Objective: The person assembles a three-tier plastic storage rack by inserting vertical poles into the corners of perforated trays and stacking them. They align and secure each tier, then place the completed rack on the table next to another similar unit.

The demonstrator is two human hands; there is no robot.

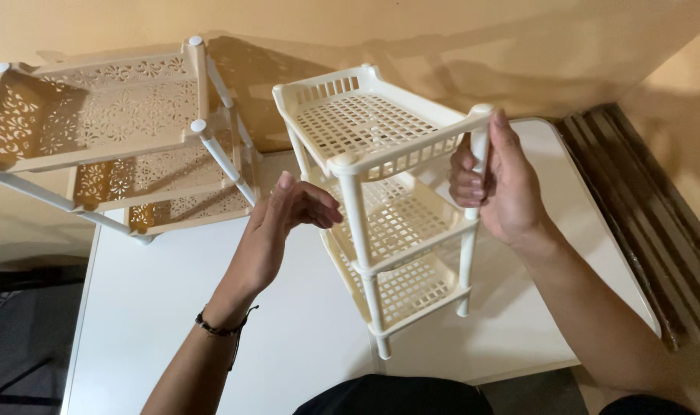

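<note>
A small cream plastic rack (369, 131) with three perforated shelves stands on the white table (304, 338), tilted toward me. My right hand (497, 184) grips the top of its right corner post. My left hand (277, 227) hovers just left of the rack at the middle shelf, fingers curled, holding nothing that I can see; a dark bracelet is on that wrist.
A larger beige rack (112, 123) with floral cut-out shelves stands at the table's back left against the tan wall. A ribbed dark panel (642, 215) lies to the right of the table. Dark floor shows at the left.
</note>
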